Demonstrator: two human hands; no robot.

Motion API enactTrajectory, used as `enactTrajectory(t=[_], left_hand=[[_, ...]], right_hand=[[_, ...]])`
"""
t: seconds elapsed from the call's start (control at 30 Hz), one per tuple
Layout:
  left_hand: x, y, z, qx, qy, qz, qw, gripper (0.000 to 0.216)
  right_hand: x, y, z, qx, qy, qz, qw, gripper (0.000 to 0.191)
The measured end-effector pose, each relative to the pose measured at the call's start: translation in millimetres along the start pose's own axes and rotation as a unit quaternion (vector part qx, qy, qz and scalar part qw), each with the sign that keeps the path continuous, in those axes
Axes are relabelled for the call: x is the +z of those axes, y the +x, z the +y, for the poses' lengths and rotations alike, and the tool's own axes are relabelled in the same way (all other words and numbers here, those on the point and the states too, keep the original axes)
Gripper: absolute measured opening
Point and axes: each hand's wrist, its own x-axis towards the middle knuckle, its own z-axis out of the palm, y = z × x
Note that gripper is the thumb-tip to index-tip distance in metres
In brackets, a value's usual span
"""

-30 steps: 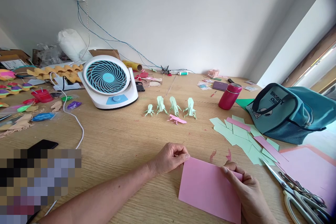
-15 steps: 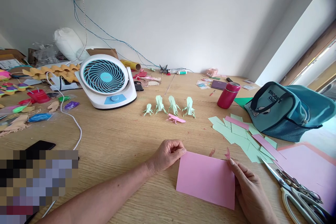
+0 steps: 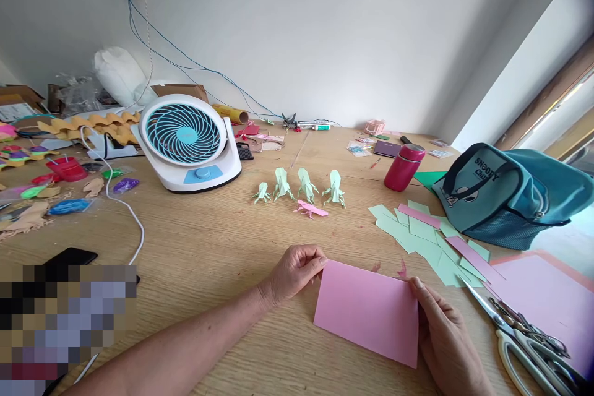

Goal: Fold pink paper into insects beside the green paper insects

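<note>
Pink paper sheet [image 3: 366, 314] sits on the near side of the pink folded-paper insect [image 3: 312, 209] and to its right, long axis running left to right, the right end slanting toward my viewpoint. I have the left hand [image 3: 297, 271] curled into a pinch on the far left corner and the right hand [image 3: 443, 329] gripping the far right corner, its fingers partly hidden. Neither is nearer; I cannot tell whether the sheet touches the desk [image 3: 218, 241].
</note>
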Motion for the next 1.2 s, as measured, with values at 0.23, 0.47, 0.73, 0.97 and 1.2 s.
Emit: enactTrajectory(t=[0.23,0.47,0.73,0.97,1.2], left_hand=[[2.2,-1.9,-9.3,0.019,0.097,-0.077,0.992,0.041],[1.0,0.6,-15.8,0.026,0.119,-0.053,0.991,0.045],[1.5,2.4,-16.2,-0.005,-0.007,0.017,1.000,0.045],[3.6,1.1,-16.2,-0.041,-0.020,-0.029,0.999,0.047],[4.2,0.4,-14.9,-0.017,0.071,-0.075,0.995,0.035]], right_hand=[[0.7,1.1,-2.2,-0.037,-0.028,0.013,0.999,0.031],[0.9,1.7,-1.1,-0.020,-0.006,-0.004,1.000,0.031],[-2.6,3.6,4.6,-0.101,-0.274,-0.050,0.955,0.049],[-4.5,5.7,8.8,-0.104,-0.283,-0.042,0.953,0.054],[-9.8,7.9,11.8,-0.089,-0.236,-0.028,0.967,0.047]])
